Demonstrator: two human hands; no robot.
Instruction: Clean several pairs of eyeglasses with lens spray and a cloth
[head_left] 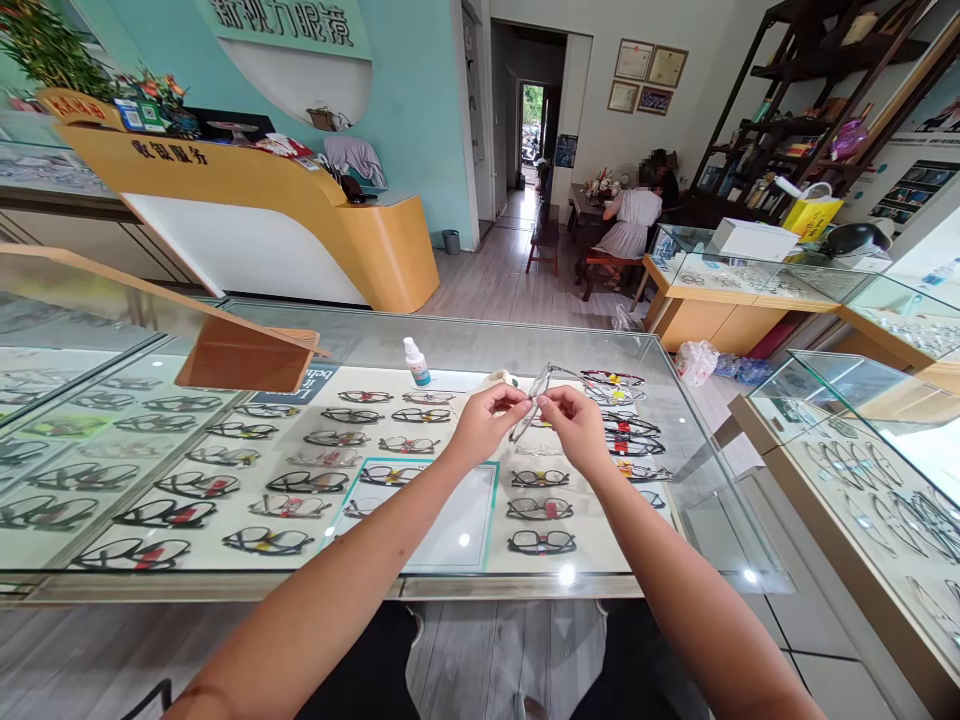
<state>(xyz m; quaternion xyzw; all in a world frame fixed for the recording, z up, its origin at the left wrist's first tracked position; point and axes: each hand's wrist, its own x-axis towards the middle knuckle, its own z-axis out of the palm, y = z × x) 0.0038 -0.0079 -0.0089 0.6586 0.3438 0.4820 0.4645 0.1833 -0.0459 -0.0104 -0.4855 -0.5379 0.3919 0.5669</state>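
A pair of thin-framed eyeglasses [541, 382] is held up above the glass display case [457, 350]. My left hand [487, 418] pinches it from the left, thumb and fingers closed on the frame. From the right, my right hand [576, 420] grips it the same way, its fingertips near those of my left hand. Behind my left hand, a pale cloth-like item [498, 379] lies on the case, partly hidden. Left of it stands a small white spray bottle [416, 362] with a blue label.
Rows of eyeglasses [307, 483] lie inside the case beneath my arms. A tilted mirror with a brown stand [240, 352] rests at the left. Another display case [847, 500] stands at right. Seated people [634, 222] are at a table in the back.
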